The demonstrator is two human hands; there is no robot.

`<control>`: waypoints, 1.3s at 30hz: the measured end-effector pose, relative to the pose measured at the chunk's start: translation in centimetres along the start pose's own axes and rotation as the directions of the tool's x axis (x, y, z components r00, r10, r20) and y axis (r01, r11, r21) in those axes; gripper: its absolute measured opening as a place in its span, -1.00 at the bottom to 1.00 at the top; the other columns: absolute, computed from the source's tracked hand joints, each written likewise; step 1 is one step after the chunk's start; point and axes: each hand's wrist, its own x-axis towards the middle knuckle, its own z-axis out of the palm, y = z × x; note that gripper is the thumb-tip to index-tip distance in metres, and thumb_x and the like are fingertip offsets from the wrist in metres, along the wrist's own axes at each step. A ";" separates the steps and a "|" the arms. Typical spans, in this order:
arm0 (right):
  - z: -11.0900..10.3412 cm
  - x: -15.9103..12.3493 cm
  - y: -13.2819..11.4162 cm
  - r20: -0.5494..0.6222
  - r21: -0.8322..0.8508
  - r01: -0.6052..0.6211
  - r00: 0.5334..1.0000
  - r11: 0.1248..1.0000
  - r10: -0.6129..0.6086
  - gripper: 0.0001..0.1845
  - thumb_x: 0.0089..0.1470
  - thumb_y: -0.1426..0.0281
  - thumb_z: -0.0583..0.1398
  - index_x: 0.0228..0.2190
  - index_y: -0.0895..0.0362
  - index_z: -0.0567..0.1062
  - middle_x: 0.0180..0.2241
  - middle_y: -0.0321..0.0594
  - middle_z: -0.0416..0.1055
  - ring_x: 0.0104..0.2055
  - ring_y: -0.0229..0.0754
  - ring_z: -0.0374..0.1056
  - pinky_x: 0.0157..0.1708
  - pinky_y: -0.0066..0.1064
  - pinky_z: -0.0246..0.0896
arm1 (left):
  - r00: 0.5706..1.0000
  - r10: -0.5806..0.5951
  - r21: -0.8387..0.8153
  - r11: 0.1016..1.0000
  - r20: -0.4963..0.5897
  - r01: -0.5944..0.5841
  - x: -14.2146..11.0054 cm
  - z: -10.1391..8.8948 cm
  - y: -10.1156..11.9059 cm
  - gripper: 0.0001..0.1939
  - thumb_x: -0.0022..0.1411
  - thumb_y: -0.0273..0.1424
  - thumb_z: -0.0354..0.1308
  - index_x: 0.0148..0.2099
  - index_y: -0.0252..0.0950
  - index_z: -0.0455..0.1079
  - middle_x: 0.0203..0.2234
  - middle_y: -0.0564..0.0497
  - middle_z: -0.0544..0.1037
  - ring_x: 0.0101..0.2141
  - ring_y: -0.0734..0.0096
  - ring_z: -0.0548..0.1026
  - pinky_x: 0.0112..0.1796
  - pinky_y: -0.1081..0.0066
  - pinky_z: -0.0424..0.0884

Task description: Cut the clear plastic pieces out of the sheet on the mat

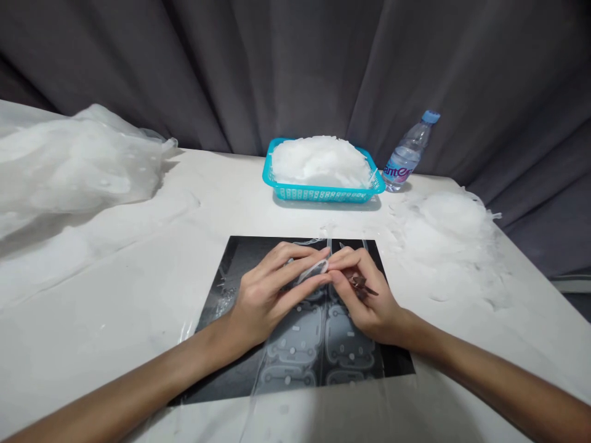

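Observation:
Over the middle of a black mat (217, 363), a small translucent plastic piece with a whitish rounded rim (318, 268) is pinched between the fingertips of my two hands. My left hand (265, 286) is closed on its left side, fingers stretched along it. My right hand (367, 295) grips its right end with thumb and forefinger. Tucked within the right fingers is a slim dark metal tool (359, 284); its pointed tip shows above the forefinger, but its kind is partly hidden. Beneath the hands lies a clear plastic sheet with moulded rounded shapes (295, 332).
At the back, a turquoise basket (323, 195) holds a heap of translucent pieces (323, 161). Right of it stands a water bottle (407, 154). Loose translucent pieces (455, 227) are piled at the right. A large clear bag of whitish material (83, 163) lies at the left.

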 end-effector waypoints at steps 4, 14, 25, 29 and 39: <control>0.1 -0.2 -0.3 0.009 0.097 -0.099 0.995 0.990 0.099 -0.90 0.43 0.45 0.12 -0.08 0.02 0.39 -0.16 -0.19 0.39 -0.14 -0.20 0.41 -0.17 -0.32 0.33 | 1.000 0.018 0.009 1.000 0.004 -0.018 0.0 -0.1 0.0 -0.55 0.35 -0.62 0.30 0.25 -0.33 0.47 0.01 -0.12 0.60 -0.02 0.38 0.56 -0.01 0.34 0.55; -0.5 0.8 -1.2 -0.019 0.161 -0.269 0.961 0.950 0.275 -0.92 0.42 0.33 0.18 -0.19 0.05 0.41 -0.30 -0.28 0.49 -0.33 -0.30 0.40 -0.33 -0.41 0.26 | 0.996 0.090 0.157 0.984 -0.022 -0.086 0.1 0.2 -0.3 -0.56 0.35 -0.64 0.29 0.24 -0.39 0.47 -0.05 -0.13 0.62 -0.07 0.38 0.57 -0.05 0.35 0.54; -1.5 1.4 -2.1 0.118 0.148 -0.365 0.929 0.919 0.350 -0.87 0.40 0.30 0.20 -0.24 0.05 0.40 -0.33 -0.29 0.52 -0.38 -0.29 0.39 -0.33 -0.40 0.28 | 0.988 0.157 0.253 0.956 -0.004 -0.151 0.0 -0.1 -0.3 -0.53 0.41 -0.55 0.25 0.32 -0.23 0.42 -0.14 -0.07 0.63 -0.16 0.35 0.57 -0.14 0.31 0.49; -2.1 2.0 -2.5 0.165 0.126 -0.372 0.922 0.920 0.350 -0.85 0.40 0.32 0.21 -0.27 0.06 0.40 -0.32 -0.26 0.54 -0.22 -0.23 0.49 -0.24 -0.38 0.33 | 0.975 0.213 0.280 0.934 0.066 -0.223 -0.1 -0.5 -0.6 -0.56 0.44 -0.62 0.16 0.32 -0.38 0.41 -0.14 -0.13 0.62 -0.14 0.29 0.56 -0.11 0.26 0.46; -3.4 3.0 -2.5 0.297 0.113 -0.490 0.847 0.864 0.441 -0.71 0.36 0.20 0.24 -0.34 0.11 0.40 -0.34 -0.27 0.53 -0.41 -0.32 0.29 -0.39 -0.42 0.16 | 0.934 0.290 0.344 0.872 0.207 -0.347 0.0 -0.9 -0.7 -0.55 0.51 -0.57 0.02 0.38 -0.49 0.28 -0.09 -0.25 0.60 -0.06 0.14 0.54 -0.05 0.14 0.49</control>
